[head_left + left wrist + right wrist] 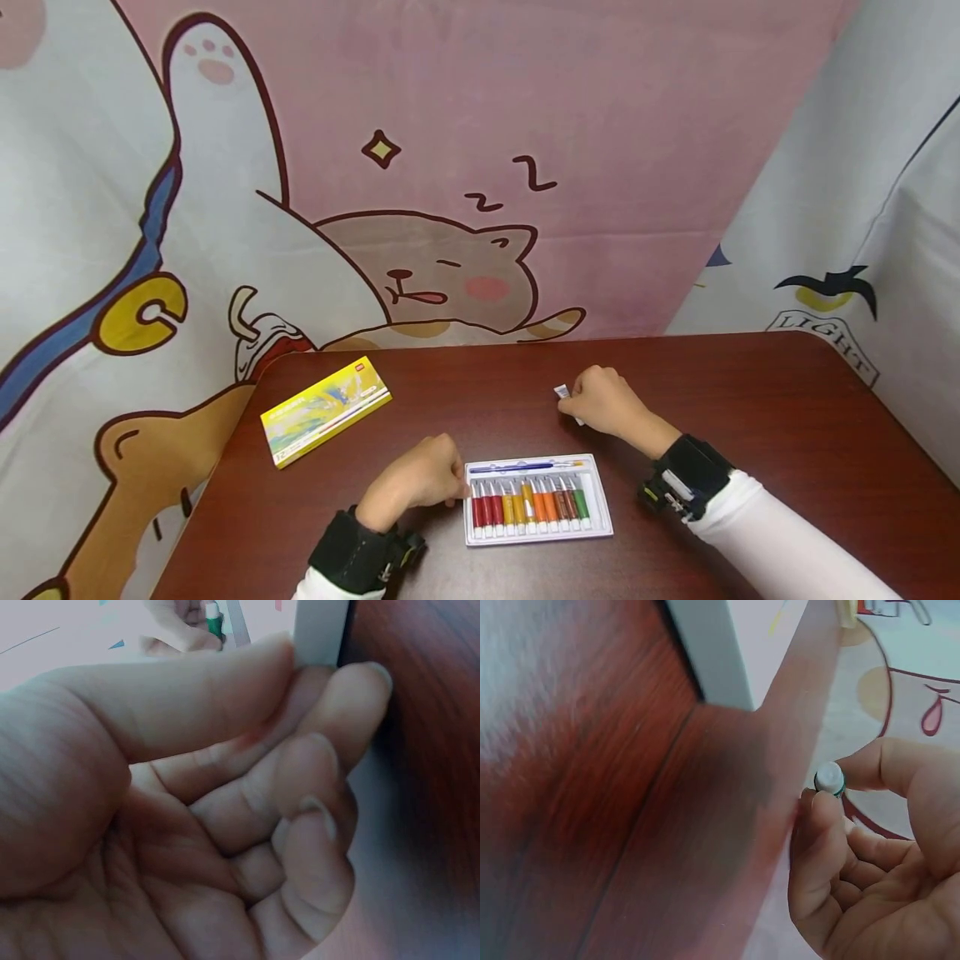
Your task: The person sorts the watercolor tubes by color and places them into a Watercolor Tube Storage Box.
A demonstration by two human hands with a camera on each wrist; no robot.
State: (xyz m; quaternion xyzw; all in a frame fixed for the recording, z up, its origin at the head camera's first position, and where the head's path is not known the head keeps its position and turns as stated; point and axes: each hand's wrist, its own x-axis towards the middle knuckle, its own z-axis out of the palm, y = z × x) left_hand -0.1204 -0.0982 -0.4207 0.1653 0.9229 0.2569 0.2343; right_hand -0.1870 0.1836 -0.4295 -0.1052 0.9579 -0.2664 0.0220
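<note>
A white plastic tray [601, 510] of paint tubes lies on the table in front of me. Its row of tubes runs from red through yellow, orange and brown to green [581, 502]. With thumb and forefinger, my left hand [423, 473] pinches the tray's left edge; the left wrist view shows the white edge [319, 634] at the fingertips. Beyond the tray's far right corner, my right hand [604, 402] pinches a small paint tube [562, 390]. In the right wrist view its white cap [830, 776] and a green band show, while the fingers hide part of the tube.
A thin paintbrush [517, 468] with a blue handle lies in the tray's top slot. At the table's back left rests a yellow paint box [326, 410], set at an angle. Behind the dark red wooden table [780, 433] hangs a cartoon-printed cloth [600, 125].
</note>
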